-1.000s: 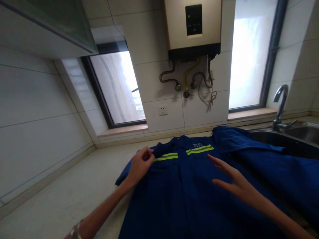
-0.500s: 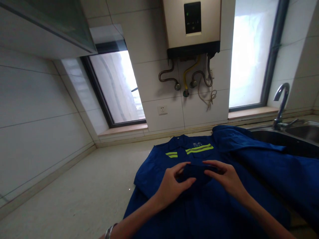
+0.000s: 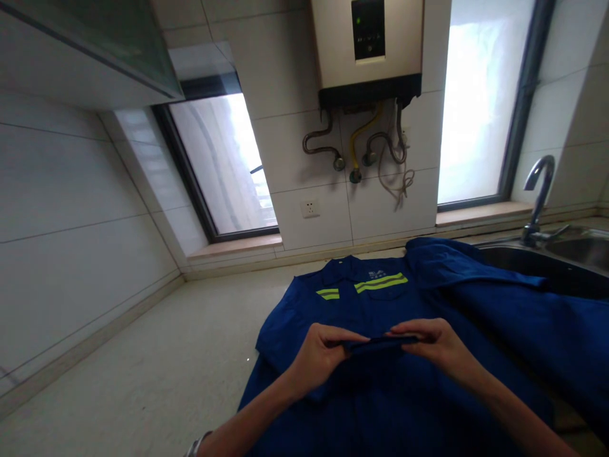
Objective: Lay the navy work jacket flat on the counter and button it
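A blue work jacket lies spread out with its collar toward the wall and yellow-green reflective strips across the chest. Over its middle, my left hand pinches one end of a flattened band of blue cloth that looks like a sleeve cuff. The other end is between the thumb and fingers of my right hand. The band is stretched level between both hands, just above the jacket front. Dark shade hides the cloth directly below it.
A pale countertop extends to the left. More blue cloth lies at right, reaching a steel sink with a curved faucet. At the back, a water heater with hoses hangs on the tiled wall between two windows.
The cloth band was held more open, with my fingers apart. Now both hands have closed on its ends and it is pressed flat, edge toward me.
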Demonstrator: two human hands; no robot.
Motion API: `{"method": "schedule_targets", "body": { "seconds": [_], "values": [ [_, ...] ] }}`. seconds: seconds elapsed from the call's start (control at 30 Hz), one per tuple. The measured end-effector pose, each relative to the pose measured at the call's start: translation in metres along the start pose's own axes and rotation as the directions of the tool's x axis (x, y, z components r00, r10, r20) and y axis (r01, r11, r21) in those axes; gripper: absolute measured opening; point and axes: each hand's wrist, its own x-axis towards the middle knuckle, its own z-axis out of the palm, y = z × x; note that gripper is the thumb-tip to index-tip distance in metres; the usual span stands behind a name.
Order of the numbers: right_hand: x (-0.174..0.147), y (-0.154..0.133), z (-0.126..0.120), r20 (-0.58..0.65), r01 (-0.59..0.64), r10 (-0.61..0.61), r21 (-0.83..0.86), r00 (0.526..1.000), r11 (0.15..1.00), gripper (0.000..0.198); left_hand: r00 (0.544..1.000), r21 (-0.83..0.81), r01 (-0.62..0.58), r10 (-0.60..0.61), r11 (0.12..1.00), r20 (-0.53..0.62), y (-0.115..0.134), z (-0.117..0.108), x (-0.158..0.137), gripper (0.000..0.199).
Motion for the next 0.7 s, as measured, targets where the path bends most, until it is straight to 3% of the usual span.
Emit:
{"method": "schedule_targets", "body": {
  "seconds": [0.2, 0.33, 0.43, 0.7],
  "values": [
    [-0.004, 0.003, 0.0, -0.009, -0.059, 0.06, 0.105, 0.998, 0.993, 0.029, 0.998, -0.047, -0.003, 0.006, 0.999, 0.07, 0.005, 0.001, -0.004, 0.031],
    [-0.004, 0.002, 0.005, -0.04, -0.092, 0.097, 0.117, 0.994, 0.989, 0.034, 0.999, 0.091, 0.052, -0.053, 0.994, 0.004, 0.008, 0.009, -0.01, 0.036],
    [-0.003, -0.002, 0.006, -0.038, -0.134, 0.141, 0.156, 0.989, 0.979, 0.034, 0.999, 0.203, 0.027, -0.018, 0.979, -0.048, 0.008, 0.009, -0.011, 0.032],
    [0.0, 0.004, -0.002, 0.177, -0.267, 0.219, 0.326, 0.96, 0.907, 0.035, 0.995, 0.208, -0.01, -0.012, 0.978, 0.102, 0.006, -0.002, -0.014, 0.029]
  ]
}}
